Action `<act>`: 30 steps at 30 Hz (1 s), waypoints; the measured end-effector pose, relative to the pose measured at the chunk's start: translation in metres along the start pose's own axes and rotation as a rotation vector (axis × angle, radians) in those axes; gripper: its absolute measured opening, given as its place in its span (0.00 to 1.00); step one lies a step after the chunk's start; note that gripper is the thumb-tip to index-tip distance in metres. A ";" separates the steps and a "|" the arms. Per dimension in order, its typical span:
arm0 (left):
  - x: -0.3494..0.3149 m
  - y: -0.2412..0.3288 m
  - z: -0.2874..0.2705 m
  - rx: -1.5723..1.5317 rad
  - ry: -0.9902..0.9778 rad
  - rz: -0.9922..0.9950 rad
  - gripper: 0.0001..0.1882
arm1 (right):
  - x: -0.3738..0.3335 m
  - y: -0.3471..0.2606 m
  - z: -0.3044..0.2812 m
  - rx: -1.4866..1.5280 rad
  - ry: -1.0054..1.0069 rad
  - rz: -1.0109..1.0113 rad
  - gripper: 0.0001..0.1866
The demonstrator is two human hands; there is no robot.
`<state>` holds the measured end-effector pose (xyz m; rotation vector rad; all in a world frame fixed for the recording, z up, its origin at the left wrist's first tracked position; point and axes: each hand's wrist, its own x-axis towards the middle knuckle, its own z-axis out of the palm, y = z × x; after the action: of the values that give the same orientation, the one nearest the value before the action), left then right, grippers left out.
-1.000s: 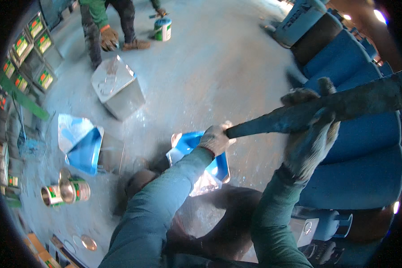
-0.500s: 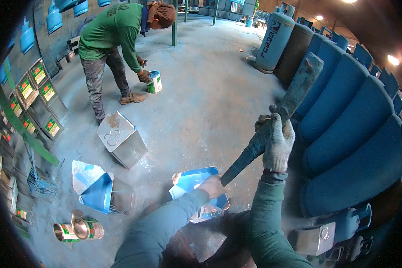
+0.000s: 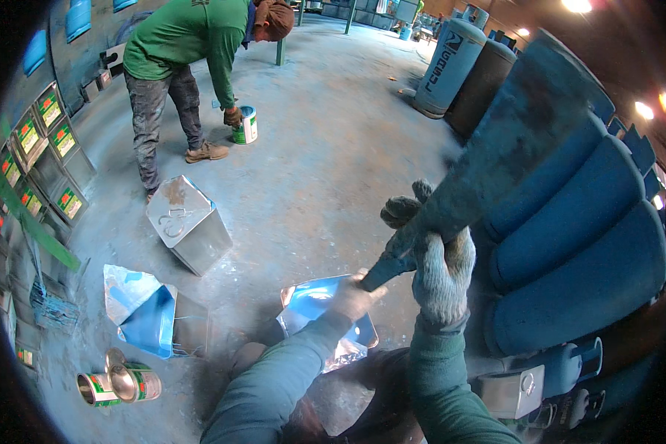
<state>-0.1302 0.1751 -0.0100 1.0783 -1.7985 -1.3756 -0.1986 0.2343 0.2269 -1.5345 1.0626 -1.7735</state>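
Observation:
My left hand [image 3: 355,297], slightly blurred, is closed around the narrow end of a long, paint-stained paddle-like tool [image 3: 496,152]. This tool widens into a flat blade that rises toward the upper right. Farther up, my gloved right hand [image 3: 444,274] grips its narrower part from below, with stained glove fingers showing past the left side. Below my left hand stands an open square metal tin [image 3: 292,302], blue with paint inside and partly hidden by my hand and forearm.
A co-worker in green bends over a paint can [image 3: 249,126]. On the left are a closed square tin [image 3: 200,229], a cut-open tin [image 3: 155,318] and two empty cans [image 3: 137,381]. Blue gas cylinders [image 3: 592,274] line the right; a tall cylinder [image 3: 451,66] stands beyond.
The tool's blade has swung up and nearer to my view, both hands still on it. My right hand has shifted slightly left and down. The view has turned a little.

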 end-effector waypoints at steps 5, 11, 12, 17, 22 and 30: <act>-0.023 0.008 0.005 0.142 -0.274 -0.217 0.24 | 0.029 0.025 -0.020 -0.089 0.269 -0.002 0.24; -0.005 -0.004 -0.016 0.374 -0.314 -0.218 0.23 | 0.035 0.047 -0.049 0.014 0.428 0.121 0.18; -0.001 -0.005 -0.020 0.410 -0.272 -0.203 0.23 | 0.032 0.047 -0.050 0.014 0.416 0.081 0.18; 0.009 -0.004 -0.024 0.202 -0.002 -0.002 0.15 | 0.004 0.028 -0.042 0.053 0.206 -0.120 0.21; 0.010 -0.005 0.006 -0.077 0.119 0.016 0.14 | -0.003 0.013 -0.021 -0.177 0.025 -0.205 0.31; -0.025 -0.005 0.008 0.080 -0.198 -0.095 0.19 | 0.026 0.034 -0.040 -0.076 0.289 -0.018 0.28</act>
<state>-0.1239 0.1997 -0.0164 1.1148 -1.9800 -1.5241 -0.2453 0.2028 0.2105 -1.3613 1.2683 -2.0321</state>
